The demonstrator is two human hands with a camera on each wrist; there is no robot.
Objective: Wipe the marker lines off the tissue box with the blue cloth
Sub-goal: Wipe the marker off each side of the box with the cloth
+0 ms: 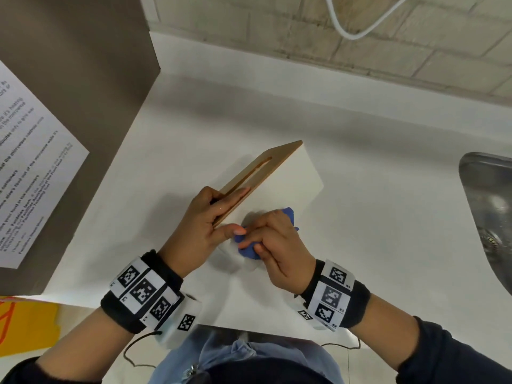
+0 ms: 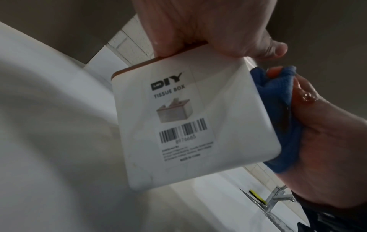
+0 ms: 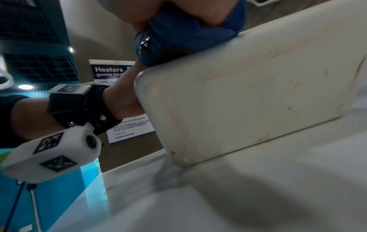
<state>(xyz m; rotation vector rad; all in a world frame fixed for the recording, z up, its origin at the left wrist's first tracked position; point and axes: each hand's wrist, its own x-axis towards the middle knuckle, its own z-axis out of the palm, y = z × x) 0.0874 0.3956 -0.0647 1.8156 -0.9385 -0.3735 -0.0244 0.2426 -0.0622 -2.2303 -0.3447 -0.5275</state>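
Note:
The white tissue box (image 1: 285,184) with a wooden lid (image 1: 263,167) lies tipped on its side on the white counter (image 1: 360,245). My left hand (image 1: 221,214) grips its near end, fingers across the lid and thumb on the white face. My right hand (image 1: 263,236) holds the bunched blue cloth (image 1: 249,249) and presses it on that white face near the close corner. The left wrist view shows the box's labelled end (image 2: 188,117) with the cloth (image 2: 278,94) beside it. Faint reddish lines (image 3: 268,58) show on the box side (image 3: 258,102) under the cloth (image 3: 188,34).
A grey appliance (image 1: 83,79) with a printed notice (image 1: 27,167) stands at the left. A steel sink (image 1: 493,212) is at the right, with a tap (image 2: 278,197). A white cable (image 1: 357,34) hangs on the tiled wall behind. The counter's front edge is close to my body.

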